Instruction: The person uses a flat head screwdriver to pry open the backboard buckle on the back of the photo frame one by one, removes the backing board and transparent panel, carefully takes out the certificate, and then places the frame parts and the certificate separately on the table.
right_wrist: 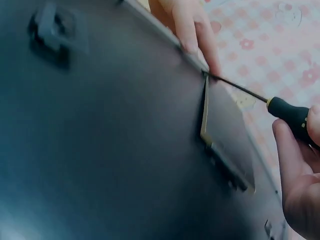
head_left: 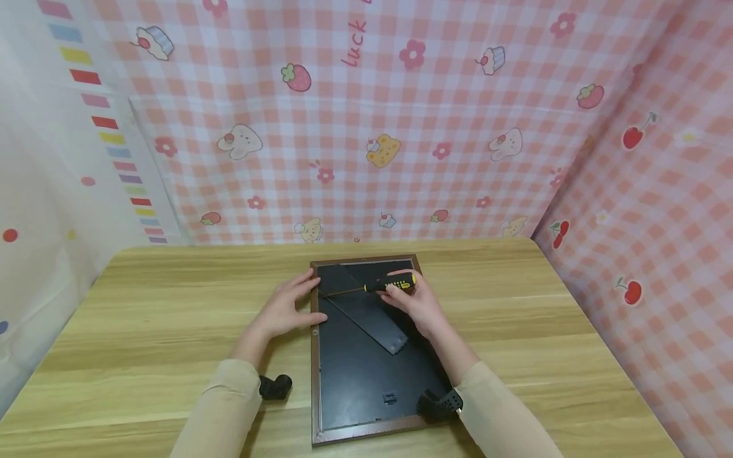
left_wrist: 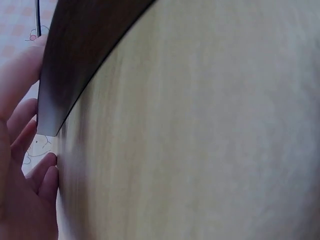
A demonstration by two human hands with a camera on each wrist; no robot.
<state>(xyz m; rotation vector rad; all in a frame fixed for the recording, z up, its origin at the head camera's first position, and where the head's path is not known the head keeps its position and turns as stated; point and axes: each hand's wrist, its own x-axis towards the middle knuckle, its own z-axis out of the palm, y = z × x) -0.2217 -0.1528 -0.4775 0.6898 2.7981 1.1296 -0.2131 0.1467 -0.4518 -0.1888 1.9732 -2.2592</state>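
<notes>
A picture frame point(head_left: 314, 381) with a brown rim lies on the table, its black backing point(head_left: 355, 388) facing up. On the backing is a black easel leg point(head_left: 375, 321), slanting across it; the right wrist view shows it standing slightly off the board. My right hand point(head_left: 425, 308) grips a screwdriver point(head_left: 397, 282) by its black and yellow handle. The screwdriver's shaft points left, its tip at the inner edge of the left rim. My left hand point(head_left: 282, 312) rests against that rim near the far corner, thumb and fingertips touching it, fingers fairly straight.
The wooden table point(head_left: 172, 331) extends on both sides of the frame. Behind it hangs a pink checked cloth point(head_left: 343, 191), with another at the right. A small metal hanger point(head_left: 390, 399) sits on the near part of the backing. Black wrist mounts point(head_left: 276, 387) are on both sleeves.
</notes>
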